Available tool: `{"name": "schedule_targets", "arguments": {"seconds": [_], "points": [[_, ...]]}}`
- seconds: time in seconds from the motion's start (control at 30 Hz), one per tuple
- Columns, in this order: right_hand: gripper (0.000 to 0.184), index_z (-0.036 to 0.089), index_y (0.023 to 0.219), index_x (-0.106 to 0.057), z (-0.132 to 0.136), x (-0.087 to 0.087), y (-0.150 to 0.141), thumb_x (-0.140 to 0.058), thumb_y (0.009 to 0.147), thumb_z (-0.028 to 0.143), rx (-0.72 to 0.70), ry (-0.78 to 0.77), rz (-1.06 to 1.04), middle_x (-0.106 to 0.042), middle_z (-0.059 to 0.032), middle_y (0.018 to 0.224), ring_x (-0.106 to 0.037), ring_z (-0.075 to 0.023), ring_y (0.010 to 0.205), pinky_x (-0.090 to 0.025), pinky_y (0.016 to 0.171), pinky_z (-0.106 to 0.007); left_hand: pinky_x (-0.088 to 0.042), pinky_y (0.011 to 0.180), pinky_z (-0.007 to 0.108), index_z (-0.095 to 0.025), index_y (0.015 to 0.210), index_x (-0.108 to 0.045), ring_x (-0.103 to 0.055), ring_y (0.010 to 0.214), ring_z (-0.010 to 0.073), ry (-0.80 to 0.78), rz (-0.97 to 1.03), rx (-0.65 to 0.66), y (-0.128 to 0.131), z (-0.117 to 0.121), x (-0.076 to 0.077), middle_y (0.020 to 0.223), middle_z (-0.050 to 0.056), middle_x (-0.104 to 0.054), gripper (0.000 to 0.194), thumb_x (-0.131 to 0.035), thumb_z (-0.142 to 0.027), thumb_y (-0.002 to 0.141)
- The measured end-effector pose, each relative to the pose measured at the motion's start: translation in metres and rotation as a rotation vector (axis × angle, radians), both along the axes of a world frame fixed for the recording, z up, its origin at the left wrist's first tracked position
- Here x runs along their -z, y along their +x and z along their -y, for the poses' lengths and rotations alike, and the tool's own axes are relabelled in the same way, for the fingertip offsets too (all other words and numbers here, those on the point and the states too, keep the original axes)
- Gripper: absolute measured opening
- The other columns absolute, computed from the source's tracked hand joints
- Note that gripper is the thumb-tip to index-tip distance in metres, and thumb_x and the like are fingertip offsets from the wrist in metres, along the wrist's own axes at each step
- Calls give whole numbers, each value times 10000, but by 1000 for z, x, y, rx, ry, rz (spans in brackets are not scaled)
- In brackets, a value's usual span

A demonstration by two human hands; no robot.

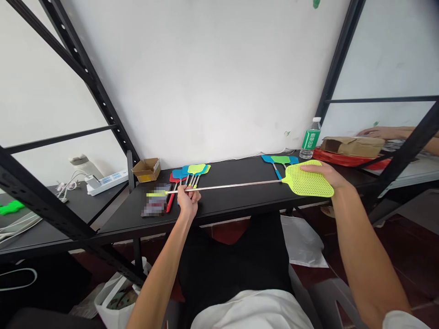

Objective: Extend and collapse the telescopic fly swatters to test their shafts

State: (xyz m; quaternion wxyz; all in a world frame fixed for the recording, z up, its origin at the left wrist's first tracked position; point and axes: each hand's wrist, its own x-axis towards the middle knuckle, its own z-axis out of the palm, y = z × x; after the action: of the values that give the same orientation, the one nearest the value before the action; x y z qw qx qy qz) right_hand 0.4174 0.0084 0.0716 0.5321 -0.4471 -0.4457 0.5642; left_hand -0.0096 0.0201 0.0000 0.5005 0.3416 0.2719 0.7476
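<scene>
A yellow-green fly swatter (310,183) with a long, thin metal handle stretches level between my two hands, above the front part of the black table. My left hand (188,200) is closed round the handle near its yellow grip end. With my right hand (325,176) I hold the perforated head at its right side, thumb on top; the other fingers are hidden behind it. Just behind my left hand lies a group of fly swatters (197,169) in blue, red and yellow-green. More swatters, blue and green (281,160), lie at the back right.
A small open cardboard box (147,170) and a blurred-out flat item (156,203) lie at the left. A water bottle (310,139) stands at the back right, beside a torn carton (353,146) on red plastic. Black shelf posts (338,59) flank the table (236,171). Another person's hand (380,132) shows at right.
</scene>
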Motion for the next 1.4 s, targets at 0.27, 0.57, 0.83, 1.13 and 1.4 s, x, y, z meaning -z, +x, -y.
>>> {"name": "schedule_targets", "arguments": {"seconds": [0.27,0.57,0.83,1.13,1.4], "points": [[172,122,883,-767,-1,-2,-6,-780,725,189,3,10,0,-765,-130,773,-728,-261,625,-613,528,-315,-215,385,261,-240,503,-211,-202,294,79,-34,76,-19,-1,-1,0,378,-74,-176,454,-442,-306,888],[207,164,886,-761,-13,7,-22,-809,723,283,-88,5,55,-785,-113,854,-754,-287,732,-624,612,-350,-229,386,250,-237,487,-236,-197,304,85,-33,19,-21,0,0,0,369,-68,-179,486,-417,-329,928],[276,152,912,-760,-15,9,-32,-842,697,303,-100,-6,37,-781,-114,841,-748,-277,696,-604,561,-335,-232,386,245,-236,483,-244,-184,307,88,-43,13,-28,2,0,-1,361,-67,-174,482,-410,-313,929],[238,159,872,-757,-19,13,-50,-828,707,315,-133,34,35,-781,-112,838,-754,-281,714,-613,570,-328,-219,384,248,-237,491,-237,-193,300,88,-42,13,-27,4,1,-1,359,-65,-179,492,-401,-344,942],[246,154,878,-753,-16,10,-50,-828,704,310,-132,38,36,-782,-118,853,-755,-281,721,-609,576,-328,-212,385,255,-238,487,-243,-202,299,86,-36,8,-13,3,1,-1,354,-59,-191,492,-402,-354,937]]}}
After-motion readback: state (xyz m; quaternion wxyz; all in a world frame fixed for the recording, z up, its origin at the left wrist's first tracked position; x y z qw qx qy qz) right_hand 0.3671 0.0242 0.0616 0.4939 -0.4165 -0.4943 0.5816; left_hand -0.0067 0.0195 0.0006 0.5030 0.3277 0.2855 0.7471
